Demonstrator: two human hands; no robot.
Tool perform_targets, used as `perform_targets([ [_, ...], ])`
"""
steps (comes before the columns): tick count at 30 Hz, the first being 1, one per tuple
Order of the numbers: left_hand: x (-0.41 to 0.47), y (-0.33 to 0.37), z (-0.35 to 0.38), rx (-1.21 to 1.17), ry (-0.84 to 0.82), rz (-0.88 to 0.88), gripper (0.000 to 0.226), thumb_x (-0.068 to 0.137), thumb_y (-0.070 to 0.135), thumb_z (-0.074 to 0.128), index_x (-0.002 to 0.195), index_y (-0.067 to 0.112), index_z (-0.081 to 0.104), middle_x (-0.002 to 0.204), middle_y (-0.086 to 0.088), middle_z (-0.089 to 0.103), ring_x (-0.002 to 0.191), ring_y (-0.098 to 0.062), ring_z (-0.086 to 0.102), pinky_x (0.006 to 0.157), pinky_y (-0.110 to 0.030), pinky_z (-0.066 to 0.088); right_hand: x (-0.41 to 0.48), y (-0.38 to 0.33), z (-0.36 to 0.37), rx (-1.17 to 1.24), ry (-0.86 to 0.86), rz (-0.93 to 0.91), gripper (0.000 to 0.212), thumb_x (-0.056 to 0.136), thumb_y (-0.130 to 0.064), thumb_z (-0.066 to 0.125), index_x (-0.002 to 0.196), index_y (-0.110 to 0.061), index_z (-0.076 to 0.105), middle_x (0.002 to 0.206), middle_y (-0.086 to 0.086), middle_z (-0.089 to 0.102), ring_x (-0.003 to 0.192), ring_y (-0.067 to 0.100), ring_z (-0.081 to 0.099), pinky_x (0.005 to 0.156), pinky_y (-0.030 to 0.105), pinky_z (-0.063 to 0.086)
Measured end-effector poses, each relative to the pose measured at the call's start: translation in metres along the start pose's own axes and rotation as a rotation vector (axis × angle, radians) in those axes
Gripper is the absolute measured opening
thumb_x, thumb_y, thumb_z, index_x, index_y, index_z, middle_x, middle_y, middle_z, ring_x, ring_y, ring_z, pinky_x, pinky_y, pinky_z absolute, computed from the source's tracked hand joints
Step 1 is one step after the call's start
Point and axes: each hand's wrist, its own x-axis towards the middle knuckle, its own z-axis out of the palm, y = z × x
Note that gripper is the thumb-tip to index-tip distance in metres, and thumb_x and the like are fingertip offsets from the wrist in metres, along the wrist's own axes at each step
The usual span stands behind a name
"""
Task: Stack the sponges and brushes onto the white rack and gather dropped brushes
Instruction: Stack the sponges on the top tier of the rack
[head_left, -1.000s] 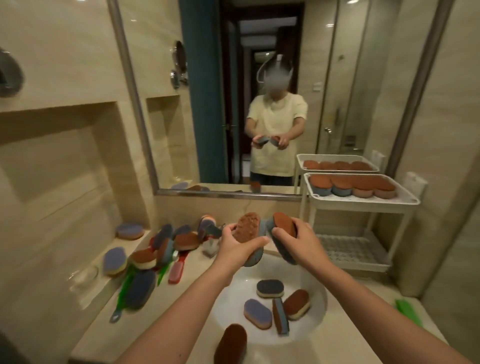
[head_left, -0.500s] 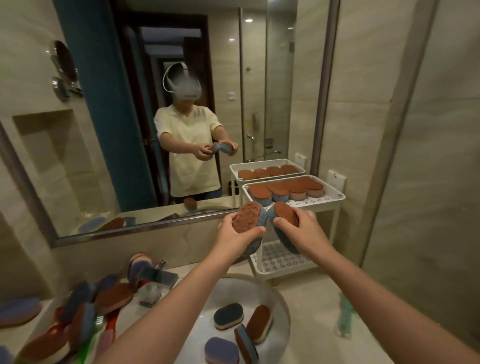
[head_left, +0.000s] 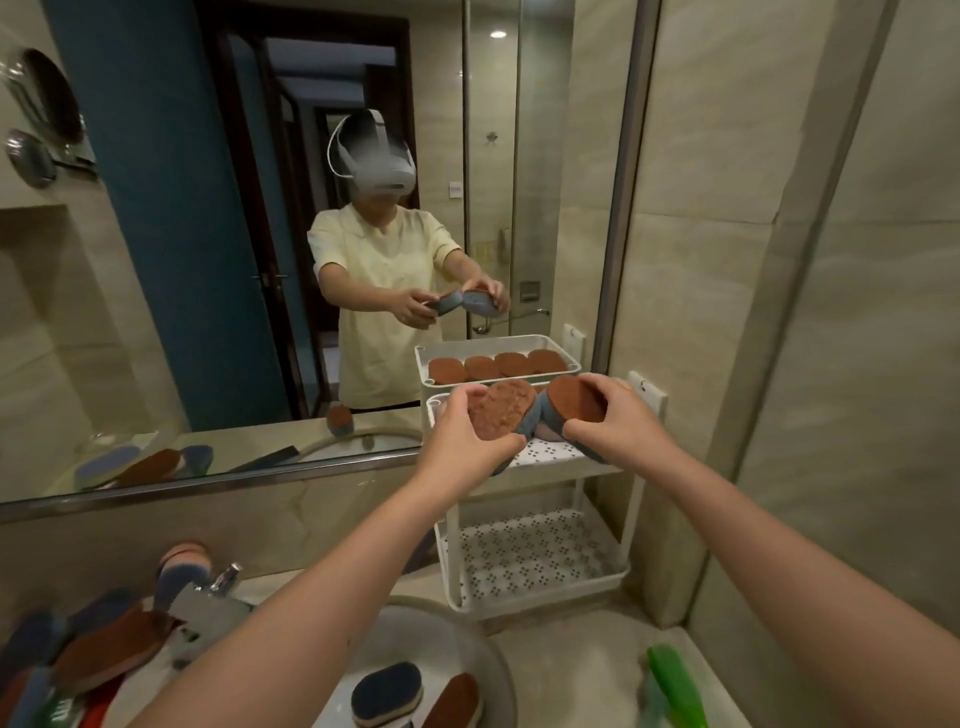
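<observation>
Brown-topped sponges fill both hands. The left hand (head_left: 462, 441) curls round a lumpy sponge (head_left: 501, 410), the right hand (head_left: 618, 426) round a smoother sponge (head_left: 574, 405), the 2 touching edge to edge. Just under the grips sits the top shelf of the white rack (head_left: 550, 451); the mirror (head_left: 208, 260) beyond shows a row of 4 sponges (head_left: 498, 366) already there. Most work seems to remain: nearer than the grips, loose sponges (head_left: 387, 699) lie in the sink (head_left: 488, 660), a heap (head_left: 104, 644) waits left, a green brush (head_left: 675, 686) right.

Two held sponges (head_left: 501, 410); two sink sponges (head_left: 387, 696); one white rack (head_left: 545, 605); left pile (head_left: 104, 649) blurred, uncountable.
</observation>
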Motion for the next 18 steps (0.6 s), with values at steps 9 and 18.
perform_targets([
  [9,0.039,-0.014,0.034,0.458,0.069,0.065,0.06,0.065,0.044,0.063,0.122,0.042,0.048,0.112,0.016,0.056,0.11,-0.014,0.05,0.092,-0.034,0.041,0.055,0.044,0.005,-0.295,-0.18,-0.156,0.076,0.066,-0.046,0.065,0.139,-0.037,0.045,0.132,-0.006,0.053,0.122,0.02,0.043,0.101,0.04,0.038],
  [18,0.043,-0.031,0.051,0.599,-0.06,0.043,0.057,0.076,0.041,0.053,0.132,0.034,0.044,0.132,0.007,0.047,0.121,-0.015,0.044,0.105,-0.038,0.035,0.057,0.065,0.022,-0.334,-0.325,-0.159,0.065,0.073,-0.034,0.056,0.137,-0.04,0.048,0.139,-0.006,0.05,0.128,0.019,0.04,0.11,0.043,0.03],
])
